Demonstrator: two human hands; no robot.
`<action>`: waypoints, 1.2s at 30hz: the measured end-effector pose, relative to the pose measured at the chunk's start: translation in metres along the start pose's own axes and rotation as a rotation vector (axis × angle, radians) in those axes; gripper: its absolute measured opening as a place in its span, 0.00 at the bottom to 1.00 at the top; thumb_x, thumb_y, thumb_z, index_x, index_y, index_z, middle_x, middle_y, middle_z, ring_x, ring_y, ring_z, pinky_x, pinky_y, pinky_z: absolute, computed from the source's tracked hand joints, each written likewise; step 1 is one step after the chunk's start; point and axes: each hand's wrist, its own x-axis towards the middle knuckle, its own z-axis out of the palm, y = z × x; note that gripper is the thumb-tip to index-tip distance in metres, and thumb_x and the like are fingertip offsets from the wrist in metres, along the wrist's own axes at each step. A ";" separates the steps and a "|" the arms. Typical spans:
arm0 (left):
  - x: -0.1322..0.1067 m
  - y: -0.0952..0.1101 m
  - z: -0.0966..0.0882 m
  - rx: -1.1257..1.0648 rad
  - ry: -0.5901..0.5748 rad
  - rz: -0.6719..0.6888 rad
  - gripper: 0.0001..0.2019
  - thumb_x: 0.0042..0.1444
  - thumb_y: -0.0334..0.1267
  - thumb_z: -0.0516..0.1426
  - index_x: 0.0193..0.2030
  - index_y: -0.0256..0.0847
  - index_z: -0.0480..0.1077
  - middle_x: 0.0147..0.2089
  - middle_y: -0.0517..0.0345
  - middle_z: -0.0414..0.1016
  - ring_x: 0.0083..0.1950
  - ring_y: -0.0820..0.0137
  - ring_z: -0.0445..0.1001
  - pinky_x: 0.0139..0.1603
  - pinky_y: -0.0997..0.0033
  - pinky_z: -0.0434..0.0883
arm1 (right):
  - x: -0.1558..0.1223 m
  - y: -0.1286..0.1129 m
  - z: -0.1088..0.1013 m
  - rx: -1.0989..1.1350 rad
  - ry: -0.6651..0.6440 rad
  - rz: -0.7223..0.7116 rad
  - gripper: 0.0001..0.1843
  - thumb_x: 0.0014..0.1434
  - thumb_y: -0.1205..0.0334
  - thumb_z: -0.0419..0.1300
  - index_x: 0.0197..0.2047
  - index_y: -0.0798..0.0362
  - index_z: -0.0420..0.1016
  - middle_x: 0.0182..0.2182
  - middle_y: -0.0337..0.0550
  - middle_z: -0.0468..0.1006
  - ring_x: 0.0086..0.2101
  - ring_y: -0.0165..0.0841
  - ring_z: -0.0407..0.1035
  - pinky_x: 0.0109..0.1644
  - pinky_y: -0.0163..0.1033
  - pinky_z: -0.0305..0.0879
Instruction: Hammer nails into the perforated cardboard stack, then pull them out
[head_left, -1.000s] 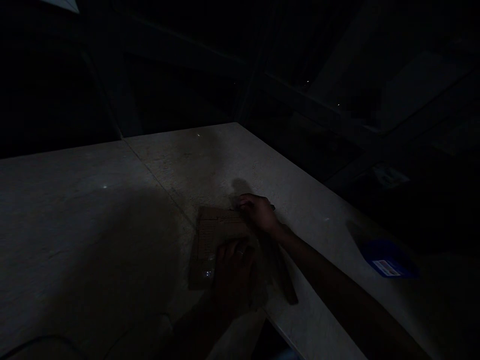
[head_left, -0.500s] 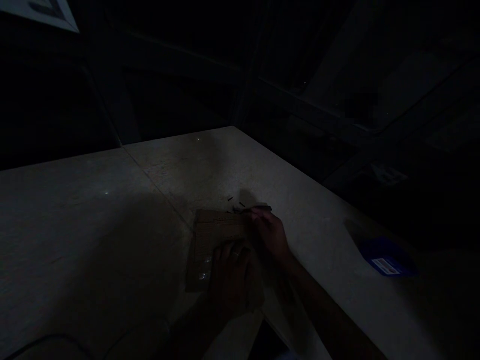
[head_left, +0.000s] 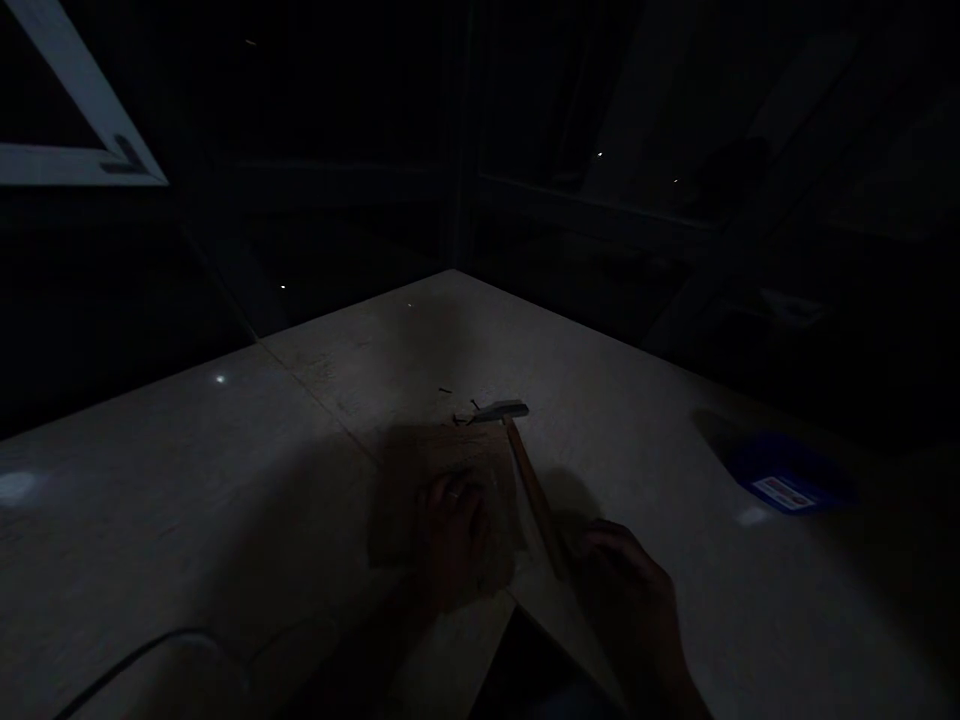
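The scene is very dark. A flat brown cardboard piece (head_left: pixel 405 490) lies on a pale table (head_left: pixel 225 480) near its front edge. My left hand (head_left: pixel 454 535), with a ring on one finger, rests flat on the cardboard, fingers stretched out. A hammer (head_left: pixel 525 470) lies just right of the cardboard, its metal head far from me and its wooden handle pointing toward me. My right hand (head_left: pixel 626 585) sits at the near end of the handle, fingers loosely curled. The dimness hides whether it grips the handle. A few small dark nails (head_left: pixel 457 405) lie beside the hammer head.
A blue box with a white label (head_left: pixel 784 485) sits on the table at the right. A white frame corner (head_left: pixel 90 140) shows at the upper left. The table's far corner is at the middle, with darkness beyond. A thin cable (head_left: pixel 135 650) curves at the lower left.
My right hand has drawn back from the cardboard's far edge to the near end of the hammer handle, uncovering the hammer and the nails. My left hand stays on the cardboard. The view has tilted slightly.
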 end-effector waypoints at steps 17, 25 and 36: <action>0.003 -0.015 -0.001 0.038 0.036 -0.030 0.16 0.65 0.39 0.49 0.52 0.42 0.75 0.59 0.47 0.76 0.62 0.55 0.69 0.65 0.47 0.66 | -0.030 0.028 -0.081 0.127 0.177 0.199 0.16 0.45 0.49 0.68 0.32 0.51 0.78 0.33 0.48 0.83 0.32 0.43 0.76 0.33 0.42 0.72; 0.027 -0.029 -0.039 0.223 0.251 -0.320 0.26 0.58 0.46 0.53 0.59 0.32 0.65 0.64 0.33 0.66 0.67 0.44 0.62 0.68 0.40 0.60 | -0.038 0.041 -0.073 0.120 0.080 -0.020 0.15 0.58 0.46 0.63 0.35 0.50 0.72 0.35 0.47 0.81 0.36 0.40 0.75 0.40 0.42 0.72; 0.020 -0.042 -0.080 0.327 0.303 -0.264 0.20 0.60 0.43 0.51 0.55 0.36 0.69 0.64 0.38 0.67 0.66 0.49 0.64 0.67 0.46 0.61 | -0.041 0.046 -0.073 0.022 -0.010 -0.053 0.17 0.63 0.44 0.58 0.37 0.50 0.74 0.31 0.45 0.80 0.31 0.39 0.74 0.36 0.41 0.71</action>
